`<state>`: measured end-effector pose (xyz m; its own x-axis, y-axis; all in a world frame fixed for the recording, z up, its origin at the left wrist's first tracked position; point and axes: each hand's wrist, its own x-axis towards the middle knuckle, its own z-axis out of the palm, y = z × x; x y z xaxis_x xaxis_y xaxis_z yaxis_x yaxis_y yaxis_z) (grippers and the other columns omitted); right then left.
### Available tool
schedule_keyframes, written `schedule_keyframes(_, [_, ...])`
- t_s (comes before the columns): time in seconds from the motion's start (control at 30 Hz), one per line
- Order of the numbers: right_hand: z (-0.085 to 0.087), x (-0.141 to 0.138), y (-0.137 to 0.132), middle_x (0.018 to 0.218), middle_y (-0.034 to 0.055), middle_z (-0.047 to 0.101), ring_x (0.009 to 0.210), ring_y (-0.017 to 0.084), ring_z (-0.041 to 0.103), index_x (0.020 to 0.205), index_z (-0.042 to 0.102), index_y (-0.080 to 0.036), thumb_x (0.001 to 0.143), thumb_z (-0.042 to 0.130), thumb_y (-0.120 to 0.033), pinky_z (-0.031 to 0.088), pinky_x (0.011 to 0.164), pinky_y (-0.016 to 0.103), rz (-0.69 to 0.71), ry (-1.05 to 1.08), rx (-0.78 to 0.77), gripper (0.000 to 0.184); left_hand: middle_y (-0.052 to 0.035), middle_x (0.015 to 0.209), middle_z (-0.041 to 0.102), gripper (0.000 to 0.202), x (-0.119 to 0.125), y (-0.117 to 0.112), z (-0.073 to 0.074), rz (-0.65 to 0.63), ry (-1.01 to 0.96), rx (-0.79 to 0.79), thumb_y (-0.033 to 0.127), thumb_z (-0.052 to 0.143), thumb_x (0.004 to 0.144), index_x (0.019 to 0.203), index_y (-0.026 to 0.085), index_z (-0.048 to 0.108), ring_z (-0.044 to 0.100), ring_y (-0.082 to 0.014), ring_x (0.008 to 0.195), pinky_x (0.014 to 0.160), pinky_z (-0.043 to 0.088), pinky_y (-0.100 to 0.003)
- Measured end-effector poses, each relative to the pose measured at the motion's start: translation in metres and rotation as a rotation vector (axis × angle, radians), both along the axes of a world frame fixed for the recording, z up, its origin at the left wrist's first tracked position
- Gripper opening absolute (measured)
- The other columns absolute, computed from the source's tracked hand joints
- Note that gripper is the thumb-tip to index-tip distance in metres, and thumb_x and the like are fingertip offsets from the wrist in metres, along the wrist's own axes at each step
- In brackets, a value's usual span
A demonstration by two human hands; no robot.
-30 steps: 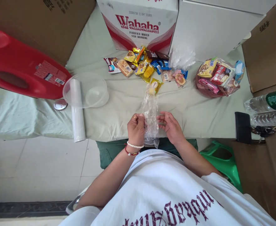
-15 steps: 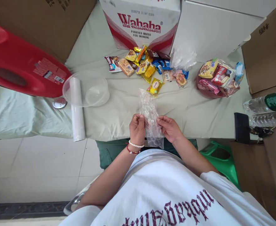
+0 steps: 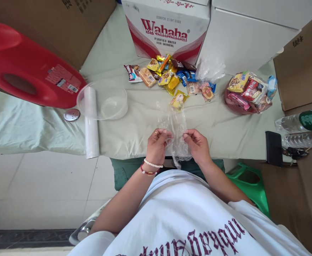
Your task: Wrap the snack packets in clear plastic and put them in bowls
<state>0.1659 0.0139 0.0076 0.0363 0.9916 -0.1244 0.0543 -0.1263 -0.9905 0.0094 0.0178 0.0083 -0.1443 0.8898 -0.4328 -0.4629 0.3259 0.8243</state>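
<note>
I hold a thin clear plastic bag (image 3: pixel 177 133) upright between both hands at the near edge of a cloth-covered table (image 3: pixel 134 117). My left hand (image 3: pixel 157 146) pinches the bag's left edge, with bead bracelets on that wrist. My right hand (image 3: pixel 198 145) pinches the right edge. The bag looks crumpled and I see nothing in it. Just beyond it lies a yellow snack packet (image 3: pixel 177 100), at the front of a pile of wrapped snacks (image 3: pixel 169 74).
A Wahaha water carton (image 3: pixel 166 30) stands behind the snacks. A filled red bag of snacks (image 3: pixel 248 93) sits at right, a clear bowl (image 3: pixel 108 103) and a roll of plastic bags (image 3: pixel 91 122) at left, beside a red stool (image 3: pixel 25 73). Bottles (image 3: pixel 302 126) lie far right.
Both hands have closed in on the bag's two edges and drawn them apart. The bag's top has sunk and spread wider.
</note>
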Motion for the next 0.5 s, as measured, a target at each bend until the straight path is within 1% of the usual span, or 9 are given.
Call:
schedule_keyframes(0.07, [-0.003, 0.01, 0.003, 0.077, -0.0018, 0.068, 0.07, 0.014, 0.059, 0.094, 0.067, -0.021, 0.085, 0.071, -0.047, 0.048, 0.069, 0.027, -0.086, 0.032, -0.019, 0.028, 0.0024, 0.083, 0.068, 0.039, -0.011, 0.002, -0.002, 0.075, -0.099, -0.073, 0.041, 0.084, 0.069, 0.08, 0.022, 0.051, 0.068, -0.012, 0.077, 0.071, 0.054, -0.024])
schedule_keyframes(0.1, [-0.004, 0.016, 0.005, 0.075, -0.0023, 0.066, 0.068, 0.013, 0.057, 0.093, 0.067, -0.021, 0.084, 0.071, -0.048, 0.048, 0.067, 0.026, -0.119, 0.036, -0.029, 0.028, 0.0031, 0.082, 0.067, 0.04, -0.016, 0.003, -0.004, 0.105, -0.109, -0.099, 0.04, 0.083, 0.069, 0.08, 0.022, 0.049, 0.068, -0.0118, 0.075, 0.069, 0.054, -0.024])
schedule_keyframes(0.17, [-0.009, 0.028, 0.007, 0.073, -0.0029, 0.064, 0.063, 0.012, 0.053, 0.092, 0.067, -0.021, 0.082, 0.073, -0.048, 0.046, 0.062, 0.025, -0.152, 0.021, -0.049, 0.03, 0.004, 0.078, 0.064, 0.037, -0.027, 0.005, -0.009, 0.134, -0.041, -0.134, 0.04, 0.079, 0.072, 0.08, 0.022, 0.048, 0.066, -0.0105, 0.067, 0.06, 0.051, -0.021])
schedule_keyframes(0.2, [-0.012, 0.033, 0.007, 0.071, -0.003, 0.063, 0.061, 0.012, 0.051, 0.092, 0.067, -0.021, 0.081, 0.073, -0.048, 0.045, 0.06, 0.025, -0.152, 0.005, -0.061, 0.03, 0.004, 0.077, 0.063, 0.034, -0.032, 0.006, -0.013, 0.123, 0.026, -0.143, 0.041, 0.076, 0.076, 0.081, 0.022, 0.048, 0.063, -0.0096, 0.061, 0.054, 0.047, -0.02])
schedule_keyframes(0.27, [-0.017, 0.044, 0.008, 0.072, -0.002, 0.063, 0.061, 0.013, 0.05, 0.094, 0.068, -0.02, 0.083, 0.071, -0.049, 0.044, 0.057, 0.025, -0.123, -0.06, -0.079, 0.032, 0.0036, 0.076, 0.061, 0.027, -0.039, 0.008, -0.021, 0.054, 0.187, -0.146, 0.041, 0.069, 0.082, 0.083, 0.022, 0.05, 0.056, -0.0086, 0.052, 0.046, 0.038, -0.02])
schedule_keyframes(0.33, [-0.02, 0.051, 0.006, 0.08, 0.0008, 0.065, 0.066, 0.015, 0.054, 0.099, 0.067, -0.019, 0.085, 0.068, -0.049, 0.046, 0.06, 0.027, -0.122, -0.218, -0.028, 0.033, 0.0027, 0.079, 0.06, 0.021, -0.045, 0.007, -0.027, 0.022, 0.392, -0.113, 0.038, 0.065, 0.084, 0.089, 0.022, 0.052, 0.054, -0.0094, 0.052, 0.047, 0.038, -0.023])
schedule_keyframes(0.4, [-0.017, 0.054, 0.005, 0.091, 0.0036, 0.066, 0.074, 0.016, 0.058, 0.103, 0.067, -0.019, 0.089, 0.064, -0.046, 0.049, 0.067, 0.03, -0.184, -0.449, 0.103, 0.03, -0.0001, 0.088, 0.061, 0.023, -0.049, 0.003, -0.028, 0.114, 0.682, -0.016, 0.032, 0.067, 0.081, 0.097, 0.021, 0.055, 0.057, -0.0119, 0.063, 0.055, 0.044, -0.025])
schedule_keyframes(0.47, [-0.011, 0.052, 0.004, 0.093, 0.0038, 0.064, 0.077, 0.017, 0.058, 0.101, 0.066, -0.02, 0.095, 0.059, -0.043, 0.05, 0.073, 0.031, -0.224, -0.64, 0.23, 0.025, -0.0041, 0.098, 0.061, 0.025, -0.05, -0.002, -0.022, 0.255, 0.998, 0.157, 0.026, 0.068, 0.08, 0.101, 0.02, 0.057, 0.058, -0.0148, 0.076, 0.067, 0.049, -0.03])
schedule_keyframes(0.5, [-0.009, 0.049, 0.004, 0.091, 0.0034, 0.063, 0.076, 0.017, 0.058, 0.099, 0.065, -0.02, 0.098, 0.055, -0.042, 0.05, 0.075, 0.032, -0.199, -0.699, 0.26, 0.024, -0.0056, 0.1, 0.062, 0.021, -0.05, -0.005, -0.017, 0.284, 1.125, 0.269, 0.023, 0.067, 0.082, 0.1, 0.02, 0.058, 0.059, -0.0166, 0.081, 0.074, 0.051, -0.033])
